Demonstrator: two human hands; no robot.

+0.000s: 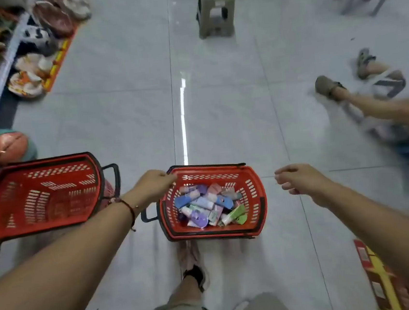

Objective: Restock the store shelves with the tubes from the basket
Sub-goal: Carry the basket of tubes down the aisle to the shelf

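On the floor before us the basket (212, 199) sits full of tubes (210, 204); nothing is shelved yet. Our left hand (154, 184) touches its rim, curled; our right hand (295, 178) hangs loosely open, empty.

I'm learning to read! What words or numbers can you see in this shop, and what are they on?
No words can be read here.
Tubes in the red basket: print too small and blurred.
Packets on the shelf: blurred.
Red and yellow box: label blurred.
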